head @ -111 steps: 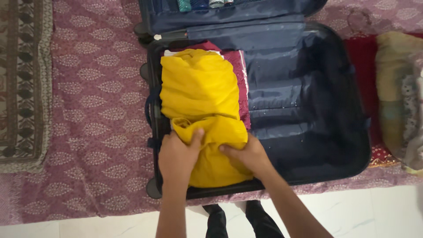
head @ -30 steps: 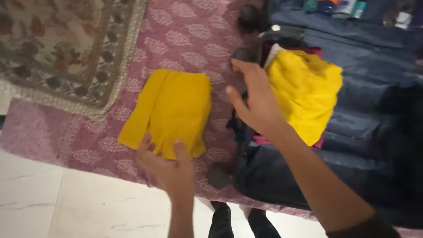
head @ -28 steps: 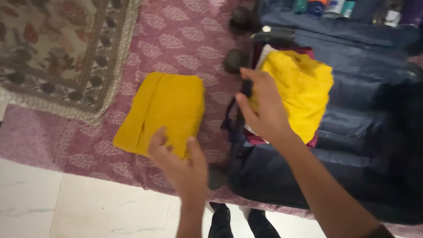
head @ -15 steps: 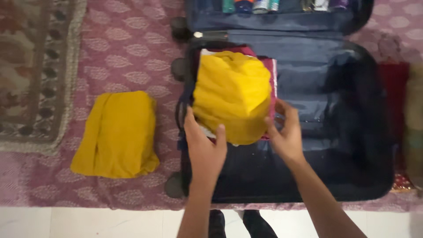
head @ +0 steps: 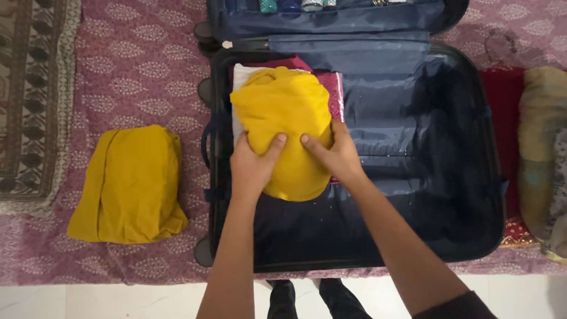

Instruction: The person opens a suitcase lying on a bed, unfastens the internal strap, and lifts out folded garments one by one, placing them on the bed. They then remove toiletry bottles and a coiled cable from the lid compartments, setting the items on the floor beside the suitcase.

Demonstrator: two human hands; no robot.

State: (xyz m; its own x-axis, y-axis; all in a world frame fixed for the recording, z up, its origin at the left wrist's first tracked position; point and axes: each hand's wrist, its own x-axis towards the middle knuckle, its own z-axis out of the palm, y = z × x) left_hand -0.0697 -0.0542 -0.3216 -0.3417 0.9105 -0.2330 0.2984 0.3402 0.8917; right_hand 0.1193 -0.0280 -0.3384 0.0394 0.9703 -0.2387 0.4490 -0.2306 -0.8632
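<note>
Both hands moved inward, left grip (head: 254,162) and right grip (head: 333,155) pressing yellow garment (head: 283,112).

Lying at left on the purple patterned bedspread (head: 142,65): a second folded yellow garment (head: 127,186). Showing at far left, a brown bordered rug (head: 29,100); resting at right, red cloth (head: 505,112) and an olive bundle (head: 540,147).

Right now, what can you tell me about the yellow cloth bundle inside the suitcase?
The yellow bundle is soft folded fabric, rounded and a little creased. It lies in the left part of the open dark blue suitcase, on top of a white and a maroon folded cloth. The left hand and the right hand both press on its near end, fingers spread. A second yellow bundle lies outside on the patterned spread.
</note>
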